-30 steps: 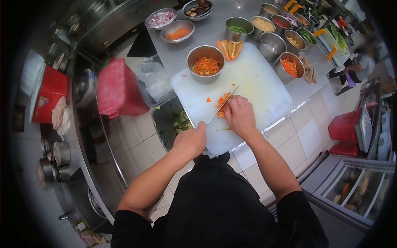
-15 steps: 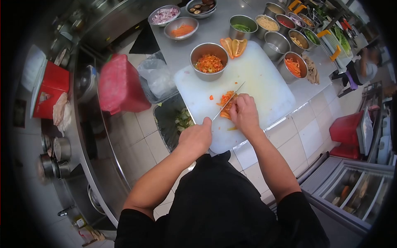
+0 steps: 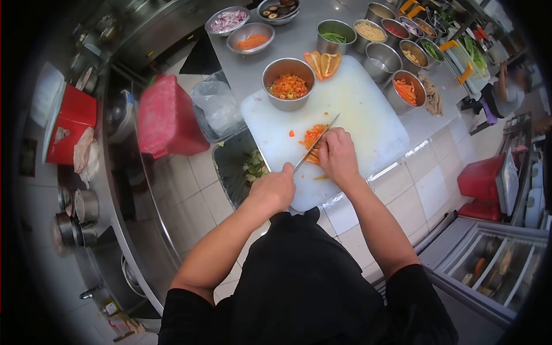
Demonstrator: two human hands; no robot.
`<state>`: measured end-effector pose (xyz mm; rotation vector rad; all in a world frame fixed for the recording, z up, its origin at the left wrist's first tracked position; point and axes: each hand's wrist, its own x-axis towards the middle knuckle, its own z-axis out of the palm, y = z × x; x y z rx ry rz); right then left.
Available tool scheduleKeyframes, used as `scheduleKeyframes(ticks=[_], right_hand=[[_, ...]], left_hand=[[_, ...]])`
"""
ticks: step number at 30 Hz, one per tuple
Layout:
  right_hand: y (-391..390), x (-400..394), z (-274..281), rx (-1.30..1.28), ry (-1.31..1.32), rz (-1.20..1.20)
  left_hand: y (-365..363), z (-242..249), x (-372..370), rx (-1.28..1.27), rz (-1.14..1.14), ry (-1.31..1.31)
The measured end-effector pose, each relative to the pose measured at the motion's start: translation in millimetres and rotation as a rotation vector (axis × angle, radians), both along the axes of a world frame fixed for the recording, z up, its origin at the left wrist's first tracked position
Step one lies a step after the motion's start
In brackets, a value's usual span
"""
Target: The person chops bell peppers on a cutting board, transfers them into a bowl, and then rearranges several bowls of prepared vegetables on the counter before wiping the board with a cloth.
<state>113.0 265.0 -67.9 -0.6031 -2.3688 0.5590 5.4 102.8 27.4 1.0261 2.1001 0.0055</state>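
My left hand (image 3: 273, 190) is closed around the handle of a kitchen knife (image 3: 307, 154), whose blade points up and to the right across the cutting board. My right hand (image 3: 339, 156), fingers curled, presses orange bell pepper strips (image 3: 313, 157) against the board beside the blade. On the other side of the blade lies a small heap of diced pepper (image 3: 312, 135), with a few loose bits around it. The white cutting board (image 3: 368, 121) also bears a steel bowl (image 3: 289, 104) of diced orange pepper. Touching its top edge are cut bell pepper pieces (image 3: 323, 64).
Steel containers stand right of the board, including one of orange strips (image 3: 406, 92) and one of green pieces (image 3: 335, 37). Bowls of chopped onion (image 3: 227, 21) and orange shreds (image 3: 251, 39) sit at upper left. Below left is a lined bin (image 3: 233, 172). Another person (image 3: 506, 95) is at far right.
The knife blade has shifted slightly and shows more of its flat side. Both hands stay nearly in place. The person at far right has moved an arm.
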Motion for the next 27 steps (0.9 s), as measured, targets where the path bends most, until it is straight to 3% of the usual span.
scheduleKeyframes(ticks=[2,8,11,17,20,23,27], right_hand=[[2.3,0.0,8.2,0.008,-0.003,0.0],[4.6,7.8,-0.8,0.0,0.023,0.015],[6.8,6.5,-5.3,-0.013,0.021,0.034],[9.9,3.9,-9.4,0.013,0.098,0.019],[6.7,2.5,-7.4,0.007,0.104,0.016],[7.7,3.9,-5.1,-0.005,0.101,0.013],[4.9,4.5,-9.0,-0.037,0.075,0.01]], left_hand=[[3.4,-3.3,-6.6,0.014,0.014,-0.001],[-10.6,48.3,1.8,-0.015,0.001,0.007],[-10.0,11.9,10.4,-0.019,0.017,0.011],[-13.5,38.0,10.7,-0.002,0.024,0.016],[-2.4,-2.0,9.4,0.065,0.037,-0.009],[-0.7,41.4,8.1,-0.014,0.046,-0.039],[-2.7,-5.9,12.1,0.011,0.07,-0.045]])
